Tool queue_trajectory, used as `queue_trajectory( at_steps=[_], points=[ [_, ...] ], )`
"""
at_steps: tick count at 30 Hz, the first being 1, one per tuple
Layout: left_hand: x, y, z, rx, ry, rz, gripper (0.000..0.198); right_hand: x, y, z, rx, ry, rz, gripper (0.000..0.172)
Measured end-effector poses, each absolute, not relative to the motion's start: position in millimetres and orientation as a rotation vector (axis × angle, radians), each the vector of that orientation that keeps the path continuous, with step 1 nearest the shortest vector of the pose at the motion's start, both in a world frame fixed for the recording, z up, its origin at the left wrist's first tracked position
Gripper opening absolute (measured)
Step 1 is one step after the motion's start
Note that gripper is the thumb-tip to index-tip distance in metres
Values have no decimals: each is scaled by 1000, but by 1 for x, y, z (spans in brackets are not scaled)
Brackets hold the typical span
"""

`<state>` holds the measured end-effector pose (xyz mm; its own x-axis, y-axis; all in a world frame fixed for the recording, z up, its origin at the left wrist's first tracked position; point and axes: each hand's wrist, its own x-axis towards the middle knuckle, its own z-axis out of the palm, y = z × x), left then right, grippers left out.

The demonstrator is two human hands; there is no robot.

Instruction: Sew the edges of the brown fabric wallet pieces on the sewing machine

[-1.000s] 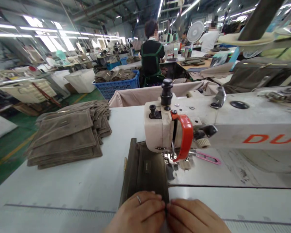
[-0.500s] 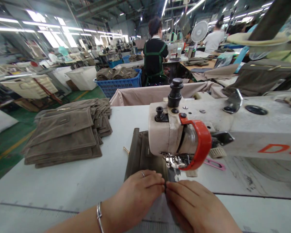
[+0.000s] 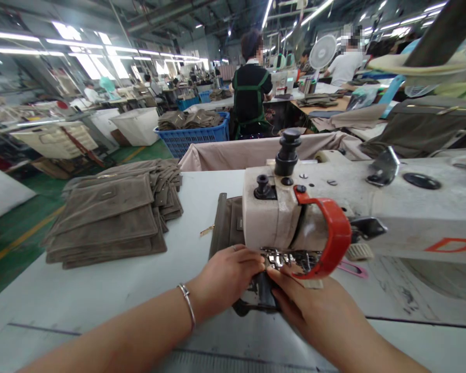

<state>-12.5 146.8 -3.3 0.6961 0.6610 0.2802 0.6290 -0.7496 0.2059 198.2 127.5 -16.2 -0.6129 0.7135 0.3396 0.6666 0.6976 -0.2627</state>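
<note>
A brown fabric pouch with a small label and a gold zipper pull lies under the head of a white sewing machine. My left hand has its fingers curled together on the pouch's near edge, just left of the metal presser foot. Close in on the right, my right hand pinches the same edge, its fingertips partly behind the red finger guard. The machine head hides the pouch's right side. A dark metal plate shows between the hands.
Brown fabric pouches are stacked on the white table at left. A pink plastic tool lies under the machine arm. Beyond the table are a pink cloth-lined bin, a blue basket and a seated person.
Both hands have moved forward with the pouch, which has slid farther away under the machine head. The dark plate in front of the presser foot is now uncovered. The view has shifted slightly.
</note>
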Motion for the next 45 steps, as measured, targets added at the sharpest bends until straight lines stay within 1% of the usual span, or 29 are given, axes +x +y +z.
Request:
queue_trajectory(
  at_steps=[3,6,14,26,30,33,35,36,38,41,44,45],
  points=[
    [-12,155,-7,2837,1153,507,12,198,128,-19,-1064,-2459,112,30],
    [-12,161,-12,2835,1200,515,11,199,128,-23,-1087,-2443,104,24],
    [-13,165,-25,2790,1263,519,19,199,130,-22,-1088,-2433,152,24],
    [-9,161,-10,2702,1348,540,21,199,130,-22,-1085,-2442,168,24],
    [-15,162,-1,2692,1350,489,23,200,130,-20,-1085,-2441,209,24],
    [-25,147,16,2656,1400,354,26,202,130,-18,-1064,-2436,245,21],
    [-29,128,30,2570,1461,230,35,205,131,-16,-1030,-2451,289,20],
    [-29,117,35,2512,1457,174,37,207,131,-15,-997,-2466,319,21],
    [-28,97,42,2405,1365,106,35,210,130,-14,-914,-2506,377,27],
    [-23,80,43,2317,1258,150,30,213,129,-14,-803,-2574,398,36],
    [-19,76,35,2325,1249,273,28,213,127,-13,-762,-2597,405,32],
    [-19,76,32,2358,1245,299,30,213,126,-12,-768,-2591,424,31]
  ],
)
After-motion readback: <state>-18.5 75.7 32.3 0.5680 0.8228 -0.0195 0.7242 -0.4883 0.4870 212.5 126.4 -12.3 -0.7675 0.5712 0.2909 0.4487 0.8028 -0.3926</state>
